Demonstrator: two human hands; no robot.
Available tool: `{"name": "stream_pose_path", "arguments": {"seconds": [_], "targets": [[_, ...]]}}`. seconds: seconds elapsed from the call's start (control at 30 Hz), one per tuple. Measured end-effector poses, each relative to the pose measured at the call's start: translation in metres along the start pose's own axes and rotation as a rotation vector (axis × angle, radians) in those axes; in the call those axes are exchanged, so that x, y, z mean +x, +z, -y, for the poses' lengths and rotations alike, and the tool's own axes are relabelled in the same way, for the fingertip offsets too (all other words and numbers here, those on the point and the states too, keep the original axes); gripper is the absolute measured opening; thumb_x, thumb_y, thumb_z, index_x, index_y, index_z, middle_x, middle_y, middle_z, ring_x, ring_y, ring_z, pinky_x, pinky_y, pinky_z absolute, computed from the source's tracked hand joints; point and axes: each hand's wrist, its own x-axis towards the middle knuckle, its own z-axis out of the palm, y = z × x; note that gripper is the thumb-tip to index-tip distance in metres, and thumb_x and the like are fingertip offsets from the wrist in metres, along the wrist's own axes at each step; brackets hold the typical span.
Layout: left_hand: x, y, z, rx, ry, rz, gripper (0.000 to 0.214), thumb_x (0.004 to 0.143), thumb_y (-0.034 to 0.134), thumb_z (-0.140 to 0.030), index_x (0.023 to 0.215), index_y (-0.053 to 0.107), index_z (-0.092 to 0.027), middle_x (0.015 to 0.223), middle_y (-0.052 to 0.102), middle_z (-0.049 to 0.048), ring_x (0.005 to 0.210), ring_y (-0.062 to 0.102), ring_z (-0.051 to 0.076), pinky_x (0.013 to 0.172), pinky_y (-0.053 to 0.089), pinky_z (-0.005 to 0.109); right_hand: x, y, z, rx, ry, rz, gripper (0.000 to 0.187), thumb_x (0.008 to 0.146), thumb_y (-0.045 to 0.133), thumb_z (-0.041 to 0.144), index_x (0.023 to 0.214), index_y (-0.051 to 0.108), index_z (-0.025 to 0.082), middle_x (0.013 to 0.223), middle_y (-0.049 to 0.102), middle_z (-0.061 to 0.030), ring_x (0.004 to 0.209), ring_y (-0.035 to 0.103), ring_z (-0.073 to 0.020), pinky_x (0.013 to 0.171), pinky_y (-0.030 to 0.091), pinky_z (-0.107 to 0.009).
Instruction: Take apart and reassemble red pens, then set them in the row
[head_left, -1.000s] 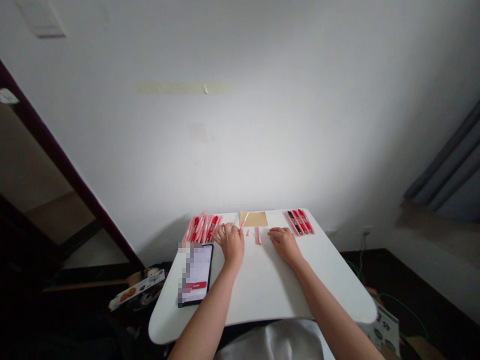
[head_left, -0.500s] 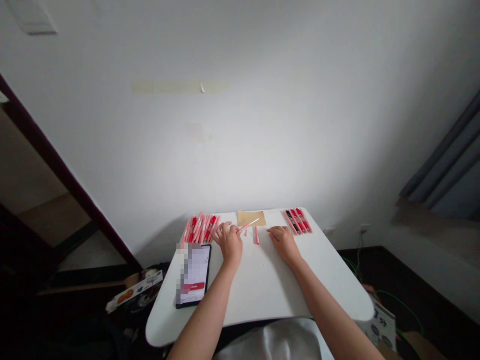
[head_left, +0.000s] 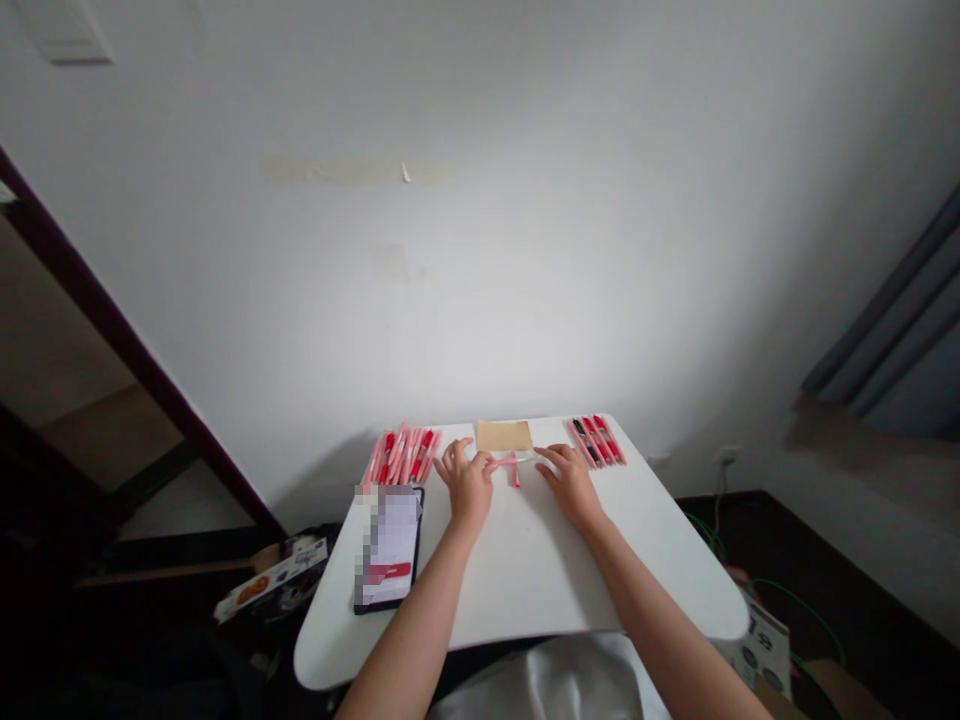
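My left hand (head_left: 466,486) pinches a slim pink pen part (head_left: 507,462) by its left end. The part lies almost level, and its pale, clear-looking end points at my right hand (head_left: 571,484). My right thumb and forefinger are parted around that pale end; whether they touch it is too small to tell. Beneath the held part, a short pink pen piece with a red end (head_left: 516,478) rests on the white table (head_left: 517,570). Behind it lies a tan rectangle of paper or card (head_left: 504,436).
Left of my hands lies a pile of pink and red pens (head_left: 401,456). A phone (head_left: 390,550) sits nearer me on that side. At the back right is a row of red and black pens (head_left: 596,441). A wall (head_left: 495,330) rises behind the table.
My left hand has turned the pink pen part from slanting upward to nearly level and moved it right. My right hand's fingers have spread and come to the part's pale end.
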Motion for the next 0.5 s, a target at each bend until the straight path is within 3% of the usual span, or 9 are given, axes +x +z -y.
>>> {"name": "stream_pose_path", "arguments": {"seconds": [0.27, 0.5], "targets": [[-0.0021, 0.0028, 0.0003, -0.017, 0.036, 0.01, 0.012, 0.081, 0.058, -0.031, 0.085, 0.069, -0.027, 0.127, 0.05, 0.0059, 0.125, 0.038, 0.026, 0.107, 0.024, 0.058, 0.0, 0.002, -0.0018, 0.022, 0.008, 0.007, 0.026, 0.091, 0.048, 0.036, 0.096, 0.07, 0.023, 0.1, 0.062, -0.0087, 0.094, 0.056, -0.0216, 0.085, 0.045, -0.037], [-0.0002, 0.0006, 0.0003, -0.016, -0.032, 0.012, 0.013, 0.081, 0.058, -0.031, 0.087, 0.069, -0.027, 0.123, 0.052, 0.0062, 0.12, 0.041, 0.026, 0.106, 0.024, 0.052, 0.0017, 0.001, -0.0054, 0.11, 0.042, -0.036, 0.03, 0.091, 0.047, 0.038, 0.087, 0.07, 0.02, 0.097, 0.063, -0.0104, 0.092, 0.056, -0.0223, 0.085, 0.044, -0.038]]}}
